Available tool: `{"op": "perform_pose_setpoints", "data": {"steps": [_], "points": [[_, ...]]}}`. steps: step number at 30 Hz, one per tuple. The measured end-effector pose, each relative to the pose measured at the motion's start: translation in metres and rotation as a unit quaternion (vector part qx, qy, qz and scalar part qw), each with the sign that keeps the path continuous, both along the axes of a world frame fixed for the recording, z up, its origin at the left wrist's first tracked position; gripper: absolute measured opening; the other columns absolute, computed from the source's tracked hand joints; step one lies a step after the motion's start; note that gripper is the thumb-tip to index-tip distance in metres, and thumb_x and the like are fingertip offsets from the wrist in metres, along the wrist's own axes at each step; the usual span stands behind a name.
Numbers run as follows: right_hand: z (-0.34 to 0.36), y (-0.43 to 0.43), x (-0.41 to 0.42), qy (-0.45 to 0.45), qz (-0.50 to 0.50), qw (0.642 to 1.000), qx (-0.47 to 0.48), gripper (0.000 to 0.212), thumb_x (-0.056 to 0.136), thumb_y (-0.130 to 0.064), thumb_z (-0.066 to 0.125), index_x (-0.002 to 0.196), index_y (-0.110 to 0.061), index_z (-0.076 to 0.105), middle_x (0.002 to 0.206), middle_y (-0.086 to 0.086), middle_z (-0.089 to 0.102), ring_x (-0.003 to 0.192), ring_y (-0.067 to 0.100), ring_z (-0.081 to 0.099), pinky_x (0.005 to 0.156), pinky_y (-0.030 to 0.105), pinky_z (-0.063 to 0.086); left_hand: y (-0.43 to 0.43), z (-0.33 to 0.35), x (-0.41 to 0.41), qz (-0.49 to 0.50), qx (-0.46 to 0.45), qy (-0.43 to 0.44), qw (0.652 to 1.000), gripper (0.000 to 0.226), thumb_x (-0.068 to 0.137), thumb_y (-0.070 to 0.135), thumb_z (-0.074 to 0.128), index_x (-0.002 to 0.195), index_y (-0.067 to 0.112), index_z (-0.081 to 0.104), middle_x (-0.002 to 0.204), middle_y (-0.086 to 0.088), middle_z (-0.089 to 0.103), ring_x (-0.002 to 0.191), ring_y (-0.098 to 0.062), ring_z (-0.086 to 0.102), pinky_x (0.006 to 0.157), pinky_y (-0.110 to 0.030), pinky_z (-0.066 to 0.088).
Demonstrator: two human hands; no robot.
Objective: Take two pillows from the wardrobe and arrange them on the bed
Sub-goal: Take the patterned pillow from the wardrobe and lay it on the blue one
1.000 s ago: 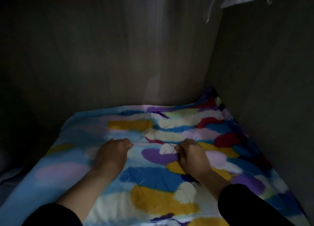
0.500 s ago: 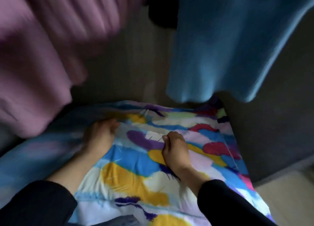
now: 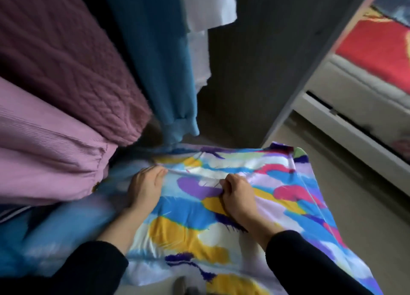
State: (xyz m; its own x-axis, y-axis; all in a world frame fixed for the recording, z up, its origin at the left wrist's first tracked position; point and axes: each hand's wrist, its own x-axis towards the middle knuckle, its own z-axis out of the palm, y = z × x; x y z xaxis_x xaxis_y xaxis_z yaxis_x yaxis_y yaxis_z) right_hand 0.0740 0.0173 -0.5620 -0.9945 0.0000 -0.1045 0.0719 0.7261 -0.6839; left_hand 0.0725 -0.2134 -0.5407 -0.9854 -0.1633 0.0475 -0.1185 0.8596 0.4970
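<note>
Pillow gripped by pinched cover in left hand and right hand, partly out of wardrobe; bed not reached; second pillow unseen.

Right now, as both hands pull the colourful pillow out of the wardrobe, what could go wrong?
1. The left hand and right hand only pinch the fabric of the multicoloured feather-print pillow; it may slip.
2. The hanging purple knitted sweater and blue garment hang close above the pillow and could be dragged along.
</note>
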Motion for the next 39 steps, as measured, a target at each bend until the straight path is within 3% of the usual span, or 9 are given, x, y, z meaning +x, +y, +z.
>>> {"op": "perform_pose_setpoints", "data": {"steps": [7, 12, 17, 21, 25, 29, 35, 39], "points": [[0.117, 0.138, 0.046, 0.022, 0.036, 0.997, 0.07, 0.03, 0.085, -0.005, 0.054, 0.064, -0.019, 0.039, 0.072, 0.017, 0.059, 0.072, 0.033, 0.051, 0.063, 0.031, 0.029, 0.123, 0.065, 0.039, -0.07, 0.049, -0.071, 0.994, 0.016, 0.089, 0.018, 0.058, 0.089, 0.009, 0.071, 0.096, -0.016, 0.073, 0.089, -0.034, 0.065, 0.072, -0.038, 0.048], [0.18, 0.259, 0.052, 0.015, -0.005, 0.995, 0.101, 0.02, 0.084, -0.002, 0.054, 0.064, -0.002, 0.05, 0.073, 0.019, 0.058, 0.075, 0.035, 0.052, 0.066, 0.042, 0.041, 0.235, 0.11, 0.035, -0.159, 0.076, -0.082, 0.981, 0.021, 0.092, 0.025, 0.052, 0.097, 0.016, 0.071, 0.111, -0.005, 0.071, 0.107, -0.023, 0.061, 0.087, -0.031, 0.043], [0.232, 0.385, 0.03, 0.04, -0.02, 0.99, 0.134, 0.025, 0.089, -0.007, 0.053, 0.064, -0.008, 0.049, 0.076, 0.019, 0.058, 0.081, 0.033, 0.051, 0.072, 0.042, 0.042, 0.358, 0.16, 0.008, -0.209, 0.066, -0.06, 0.974, 0.02, 0.09, 0.032, 0.055, 0.094, 0.022, 0.072, 0.109, -0.001, 0.072, 0.102, -0.028, 0.062, 0.081, -0.033, 0.046], [0.27, 0.472, 0.004, 0.066, -0.026, 0.98, 0.186, 0.025, 0.089, -0.01, 0.055, 0.066, -0.001, 0.053, 0.076, 0.019, 0.06, 0.084, 0.034, 0.052, 0.072, 0.048, 0.045, 0.448, 0.193, -0.019, -0.277, 0.054, -0.056, 0.958, 0.024, 0.092, 0.026, 0.052, 0.086, 0.01, 0.069, 0.099, -0.011, 0.07, 0.095, -0.031, 0.061, 0.078, -0.037, 0.046], [0.302, 0.536, -0.04, 0.121, -0.055, 0.955, 0.266, 0.024, 0.087, -0.017, 0.059, 0.066, -0.006, 0.058, 0.078, 0.012, 0.063, 0.09, 0.032, 0.052, 0.074, 0.043, 0.039, 0.514, 0.22, -0.066, -0.335, 0.018, -0.03, 0.941, 0.029, 0.095, 0.027, 0.046, 0.085, 0.006, 0.063, 0.096, -0.015, 0.066, 0.093, -0.034, 0.059, 0.078, -0.044, 0.046], [0.322, 0.58, -0.108, 0.148, -0.071, 0.931, 0.326, 0.02, 0.085, -0.022, 0.06, 0.075, -0.007, 0.069, 0.093, 0.012, 0.056, 0.096, 0.032, 0.046, 0.075, 0.041, 0.031, 0.561, 0.239, -0.125, -0.327, 0.024, -0.001, 0.945, 0.03, 0.093, 0.029, 0.049, 0.078, 0.006, 0.059, 0.085, -0.014, 0.065, 0.083, -0.036, 0.061, 0.069, -0.044, 0.046], [0.334, 0.607, -0.231, 0.095, -0.125, 0.946, 0.284, 0.012, 0.083, -0.008, 0.058, 0.073, -0.007, 0.065, 0.075, 0.007, 0.043, 0.077, 0.037, 0.061, 0.057, 0.034, 0.033, 0.603, 0.259, -0.237, -0.317, 0.023, 0.03, 0.948, 0.029, 0.093, 0.029, 0.05, 0.077, 0.006, 0.058, 0.089, -0.016, 0.068, 0.086, -0.038, 0.061, 0.066, -0.043, 0.043], [0.333, 0.621, -0.319, 0.096, -0.134, 0.942, 0.292, 0.013, 0.08, -0.002, 0.059, 0.075, -0.009, 0.069, 0.079, 0.014, 0.056, 0.074, 0.037, 0.062, 0.056, 0.032, 0.037, 0.622, 0.266, -0.323, -0.308, 0.037, 0.023, 0.95, 0.032, 0.092, 0.03, 0.05, 0.075, 0.006, 0.059, 0.088, -0.018, 0.067, 0.087, -0.038, 0.06, 0.071, -0.046, 0.047]]}}
